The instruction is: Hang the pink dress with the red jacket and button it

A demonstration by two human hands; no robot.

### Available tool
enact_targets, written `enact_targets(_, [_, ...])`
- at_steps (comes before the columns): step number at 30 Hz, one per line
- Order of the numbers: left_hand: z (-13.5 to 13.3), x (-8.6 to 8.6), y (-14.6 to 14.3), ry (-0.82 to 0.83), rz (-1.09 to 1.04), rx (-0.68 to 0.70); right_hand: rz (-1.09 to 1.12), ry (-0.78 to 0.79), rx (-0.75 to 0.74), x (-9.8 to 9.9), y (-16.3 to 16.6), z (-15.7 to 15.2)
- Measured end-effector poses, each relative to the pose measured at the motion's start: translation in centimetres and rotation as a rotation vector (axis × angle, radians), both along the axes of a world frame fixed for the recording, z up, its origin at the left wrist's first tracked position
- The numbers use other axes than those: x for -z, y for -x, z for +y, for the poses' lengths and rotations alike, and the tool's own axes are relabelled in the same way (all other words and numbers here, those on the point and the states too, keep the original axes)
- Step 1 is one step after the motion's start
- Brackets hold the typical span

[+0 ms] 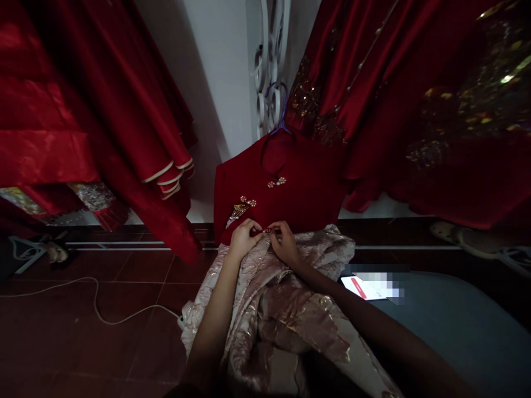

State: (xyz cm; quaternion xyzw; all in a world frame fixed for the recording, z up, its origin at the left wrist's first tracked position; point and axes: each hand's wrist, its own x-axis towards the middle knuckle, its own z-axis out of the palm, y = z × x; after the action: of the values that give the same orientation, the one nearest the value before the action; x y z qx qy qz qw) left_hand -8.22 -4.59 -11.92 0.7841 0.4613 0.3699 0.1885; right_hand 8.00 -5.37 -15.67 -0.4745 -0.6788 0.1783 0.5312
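Observation:
A dark red garment (pixel 319 166) hangs in front of me on a purple hanger (pixel 282 119). A flower-shaped beaded clasp (pixel 277 182) sits below its neckline, and a gold tasselled brooch (pixel 239 210) is on its left side. My left hand (pixel 244 239) and my right hand (pixel 286 244) meet at the garment's lower part, fingertips pinched close together. Between them shows a small beaded piece (pixel 267 230), too small and dim to name exactly. Under my wrists, shiny pinkish brocade fabric (pixel 240 326) lies bunched over my lap.
Red gowns (pixel 145 110) hang at the left, and sequined red gowns (pixel 398 127) at the right. A lit phone (pixel 365 288) lies on a grey surface (pixel 448 326) to my right. A white cable (pixel 97 298) crosses the tiled floor (pixel 62 342). A white scrolled metal rack (pixel 271 55) holds the hanger.

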Motion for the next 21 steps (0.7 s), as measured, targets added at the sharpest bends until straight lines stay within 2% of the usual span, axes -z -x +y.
enact_targets(10, [-0.24,-0.31,-0.31,-0.025,0.156,-0.022,0.044,0.054,-0.002,0.33,0.0,0.26])
enact_targets(21, [-0.38,0.07,-0.57,-0.039,0.096,-0.02,0.052,0.056,0.003,0.31,0.06,0.12])
